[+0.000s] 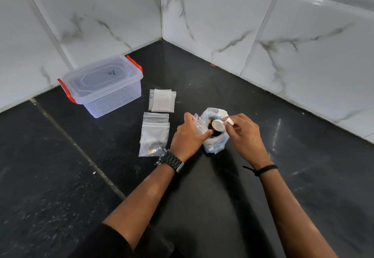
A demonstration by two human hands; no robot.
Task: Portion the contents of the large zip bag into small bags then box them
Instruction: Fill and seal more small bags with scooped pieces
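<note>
The large zip bag (217, 145) stands open on the black counter, dark pieces showing inside. My left hand (187, 136) grips a small clear bag (199, 125) held open beside the large bag's mouth. My right hand (245, 134) pinches the handle of a white scoop (219, 124), whose round bowl sits over the large bag's opening. To the left lie filled small bags (154, 138) with dark contents, and beyond them a stack of empty small bags (163, 101). A clear plastic box (105, 87) with red latches stands closed at the back left.
Marble-patterned tiled walls (222, 15) meet in a corner behind the work area. The black stone counter (293, 156) has a seam (81, 150) running diagonally on the left. A watch sits on my left wrist, a black band on my right.
</note>
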